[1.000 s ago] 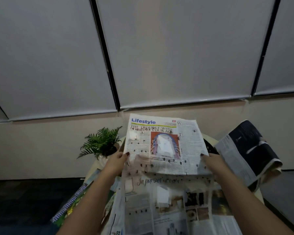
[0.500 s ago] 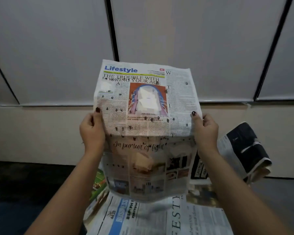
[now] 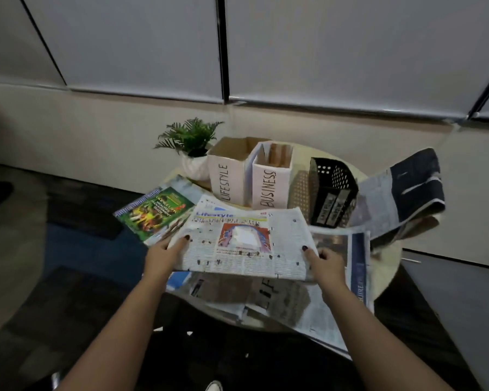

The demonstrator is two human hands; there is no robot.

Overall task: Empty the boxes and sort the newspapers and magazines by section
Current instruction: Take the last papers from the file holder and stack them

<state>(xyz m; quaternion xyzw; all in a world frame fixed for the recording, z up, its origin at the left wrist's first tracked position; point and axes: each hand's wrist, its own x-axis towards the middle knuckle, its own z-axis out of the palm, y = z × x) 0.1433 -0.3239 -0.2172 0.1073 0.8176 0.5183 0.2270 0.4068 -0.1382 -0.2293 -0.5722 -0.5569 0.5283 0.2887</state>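
Over the round table (image 3: 390, 261), the Lifestyle newspaper (image 3: 246, 244) spans both grips — left hand (image 3: 164, 256), right hand (image 3: 326, 263) clenching its side edges.

Head view, seemingly downward, near table (image 3: 384, 266)

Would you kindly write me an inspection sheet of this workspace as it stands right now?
Surface: round table, mostly covered by spread newspapers.
Job's things: Lifestyle newspaper held folded above the table; LIFESTYLE box and BUSINESS box upright, side by side; black perforated organiser to their right; green magazine at the table's left edge; another paper drooping off the right side.
Clutter: potted plant behind the boxes.
Grippers: left hand and right hand each grip a side of the Lifestyle newspaper.
Cables: nothing seen.
Surroundings: roller blinds on the wall, dark floor.
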